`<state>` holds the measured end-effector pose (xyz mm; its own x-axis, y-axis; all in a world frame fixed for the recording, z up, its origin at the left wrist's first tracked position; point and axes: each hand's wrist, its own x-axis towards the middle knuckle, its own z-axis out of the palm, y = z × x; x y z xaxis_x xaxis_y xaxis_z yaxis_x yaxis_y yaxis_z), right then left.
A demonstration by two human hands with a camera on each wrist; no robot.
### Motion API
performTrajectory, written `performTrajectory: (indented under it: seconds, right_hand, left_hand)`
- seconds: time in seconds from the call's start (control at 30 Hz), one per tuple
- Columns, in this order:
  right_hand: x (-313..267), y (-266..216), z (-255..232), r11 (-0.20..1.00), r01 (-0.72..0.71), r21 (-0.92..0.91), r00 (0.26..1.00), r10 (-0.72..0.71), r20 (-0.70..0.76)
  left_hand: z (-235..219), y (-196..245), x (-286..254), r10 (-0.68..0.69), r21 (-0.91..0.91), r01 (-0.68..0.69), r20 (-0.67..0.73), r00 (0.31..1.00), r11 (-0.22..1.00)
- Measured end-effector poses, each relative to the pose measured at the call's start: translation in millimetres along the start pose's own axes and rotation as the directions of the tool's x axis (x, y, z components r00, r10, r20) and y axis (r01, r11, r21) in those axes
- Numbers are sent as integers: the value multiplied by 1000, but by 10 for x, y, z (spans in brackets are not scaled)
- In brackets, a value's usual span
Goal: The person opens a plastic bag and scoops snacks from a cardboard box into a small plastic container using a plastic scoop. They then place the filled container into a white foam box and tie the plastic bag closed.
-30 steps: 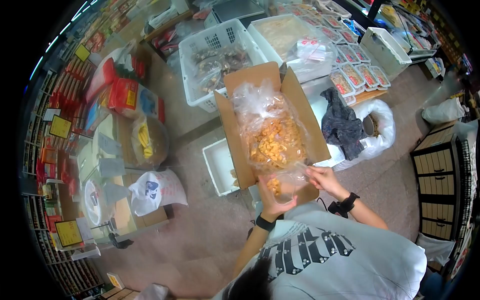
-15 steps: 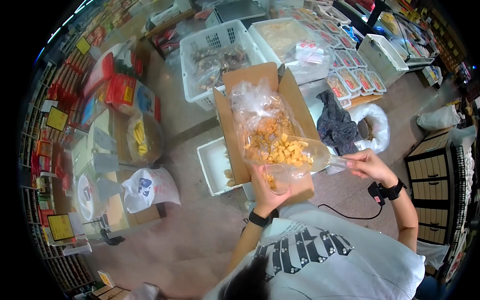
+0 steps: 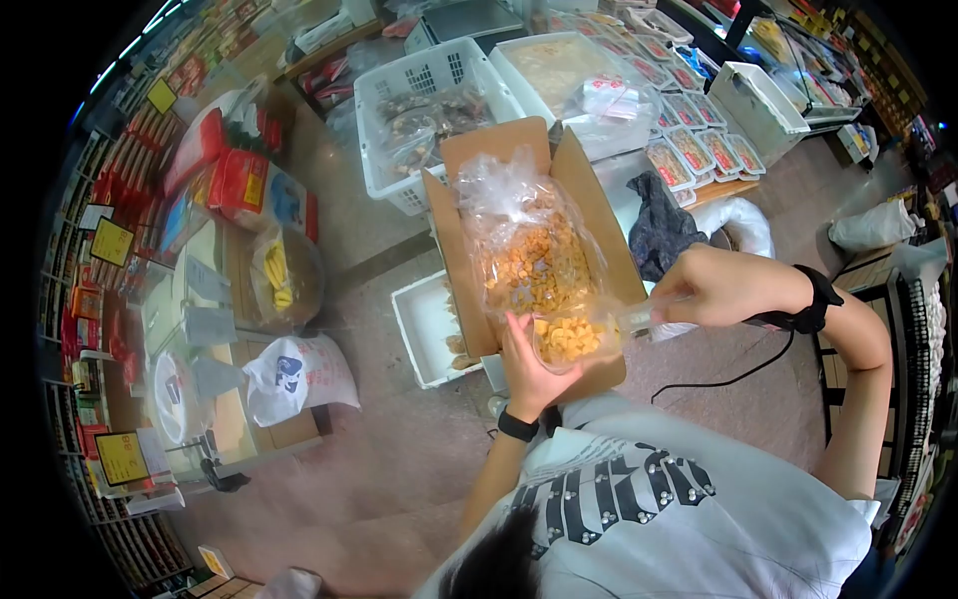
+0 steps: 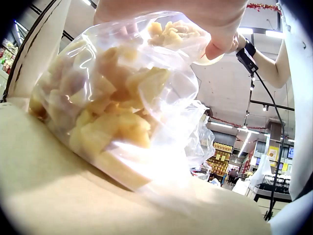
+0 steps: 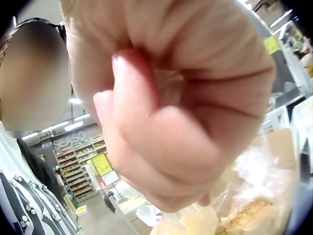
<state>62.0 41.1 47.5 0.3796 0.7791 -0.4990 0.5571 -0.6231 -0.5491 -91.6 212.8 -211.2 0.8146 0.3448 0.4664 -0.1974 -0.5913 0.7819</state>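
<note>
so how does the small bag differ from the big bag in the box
The small bag is held up in the left hand; the big bag lies in the cardboard box. The small bag holds only a modest heap of yellow chunks, the big bag a far larger mass. The right hand tips a clear scoop at the small bag's mouth; nothing touches the big bag. Both are clear plastic with the same yellow pieces.
</note>
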Motion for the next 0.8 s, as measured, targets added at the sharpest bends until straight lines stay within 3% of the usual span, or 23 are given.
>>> performTrajectory:
  seconds: [0.2, 0.3, 0.5, 0.7, 0.8]
  right_hand:
    - [48, -466, -127, 970, -76, -231, 992, 96, 77]
    - [17, -559, -137, 979, -100, -178, 990, 116, 79]
    - [-62, -668, -63, 978, -46, -206, 999, 47, 0]
    - [53, -848, -68, 931, 162, -328, 975, -101, 196]
    - [65, -911, -16, 922, 202, -331, 973, -151, 174]
  left_hand:
    - [-27, 43, 32, 5, 4, -5, 15, 1000, 1000]
    - [-21, -1, 6, -14, -20, 14, 11, 1000, 1000]
    - [-34, 12, -11, -53, -79, 54, 11, 999, 995]
    - [-11, -12, -22, -35, -12, 35, -20, 999, 999]
    - [-50, 27, -32, -93, -19, 94, 45, 995, 995]
